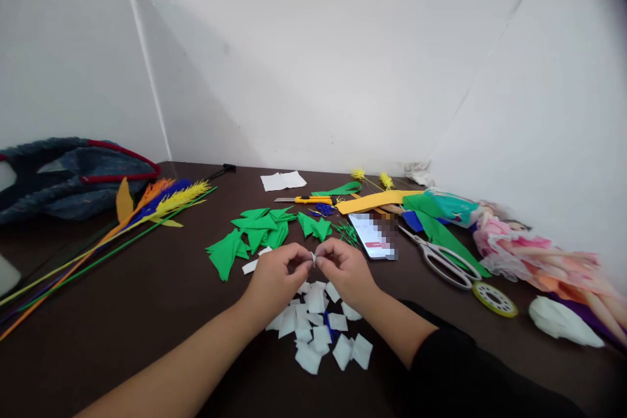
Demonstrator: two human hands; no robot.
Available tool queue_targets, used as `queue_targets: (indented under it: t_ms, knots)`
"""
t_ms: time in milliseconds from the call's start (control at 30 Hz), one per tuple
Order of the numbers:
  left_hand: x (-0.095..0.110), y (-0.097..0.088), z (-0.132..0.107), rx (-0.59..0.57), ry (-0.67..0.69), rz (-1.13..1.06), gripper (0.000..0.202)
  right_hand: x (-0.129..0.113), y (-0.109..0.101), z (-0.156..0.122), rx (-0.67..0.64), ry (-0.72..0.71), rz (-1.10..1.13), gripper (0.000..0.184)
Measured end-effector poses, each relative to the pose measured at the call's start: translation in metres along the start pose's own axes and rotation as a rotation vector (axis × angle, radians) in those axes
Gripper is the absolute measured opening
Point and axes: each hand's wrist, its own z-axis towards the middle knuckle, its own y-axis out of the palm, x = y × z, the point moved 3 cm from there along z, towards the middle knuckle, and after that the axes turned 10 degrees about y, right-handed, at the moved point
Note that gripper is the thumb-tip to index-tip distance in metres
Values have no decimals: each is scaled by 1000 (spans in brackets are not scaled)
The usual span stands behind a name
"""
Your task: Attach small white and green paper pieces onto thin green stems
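My left hand (277,272) and my right hand (344,266) meet over the dark table (147,313), fingertips pinched together on one small white paper piece (313,257). Right under my hands lies a pile of several small white paper squares (321,333). Just beyond my hands sit green paper cut-outs (255,232) shaped like pointed leaves.
A phone (375,235), scissors (443,260), a tape roll (494,299) and a yellow utility knife (308,200) lie to the right and behind. Coloured stems with feathery tips (122,222) lie at left, a blue bag (68,173) behind them. Dolls (539,261) rest along the right wall.
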Motion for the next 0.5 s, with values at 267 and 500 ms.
queue_targets:
  t_ms: [267,500]
  knots:
    - [0,2,-2,6,-149,-207,12,-5,2,-2,4,-156,-191,12]
    - [4,-2,-5,-3,-184,-264,9,-5,7,-3,-38,-46,-135,10]
